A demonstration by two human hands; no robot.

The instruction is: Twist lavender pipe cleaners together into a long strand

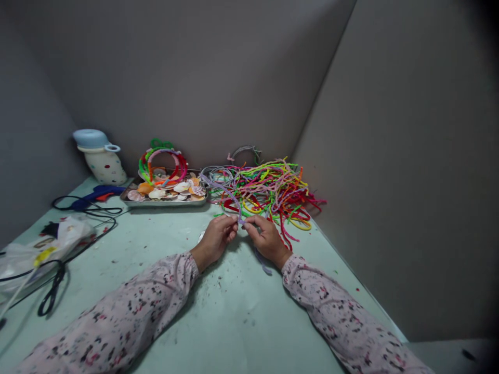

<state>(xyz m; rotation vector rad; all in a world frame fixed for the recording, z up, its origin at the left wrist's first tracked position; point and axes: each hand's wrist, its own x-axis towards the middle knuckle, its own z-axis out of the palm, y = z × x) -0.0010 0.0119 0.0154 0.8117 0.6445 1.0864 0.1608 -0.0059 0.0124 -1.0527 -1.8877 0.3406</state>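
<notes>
A lavender pipe cleaner (pixel 233 196) is pinched between my two hands above the middle of the table. My left hand (pixel 216 238) closes thumb and fingers on it from the left. My right hand (pixel 267 238) pinches it from the right, its fingertips almost touching those of the left. One length curves up and away toward a grey wire coil (pixel 219 175); a lavender tail hangs below my right hand. Just beyond my hands lies a tangled heap of coloured pipe cleaners (pixel 273 182). Whether the strand joins the coil I cannot tell.
At the back left stands a metal tray (pixel 167 203) of seashells (pixel 180 187), with pipe-cleaner-wrapped rings (pixel 141 166) on it. Left of it are a blue-lidded bottle (pixel 104 163), a blue glue gun (pixel 93 196), black cables (pixel 113 221) and a plastic bag (pixel 74 234). Grey walls close the back and right.
</notes>
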